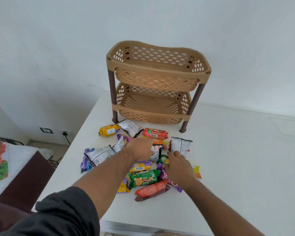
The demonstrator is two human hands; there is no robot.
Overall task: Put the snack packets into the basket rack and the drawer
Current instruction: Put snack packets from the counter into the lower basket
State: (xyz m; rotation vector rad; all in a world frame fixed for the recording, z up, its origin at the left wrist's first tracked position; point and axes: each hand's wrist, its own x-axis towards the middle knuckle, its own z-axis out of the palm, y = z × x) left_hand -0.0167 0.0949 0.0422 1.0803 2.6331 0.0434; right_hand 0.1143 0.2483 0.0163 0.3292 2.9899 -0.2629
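A tan two-tier basket rack (157, 68) on brown legs stands at the back of the white table (237, 159); both tiers hold nothing. Several snack packets lie scattered in front of it, among them a yellow packet (108, 130), a red packet (155, 133) and a green packet (144, 178). My left hand (140, 148) reaches into the pile, its fingers curled over a silver packet (155, 153). My right hand (178, 166) lies palm down on a purple packet (162, 174). Its fingertips touch the lower edge of another silver packet (181, 145). No drawer is visible.
The table's left edge runs close to the packets; beyond it are a bed with a floral cover (0, 160) and a wall socket (65, 133) with a cable. A white wall stands right behind the rack. Bare tabletop stretches to the right.
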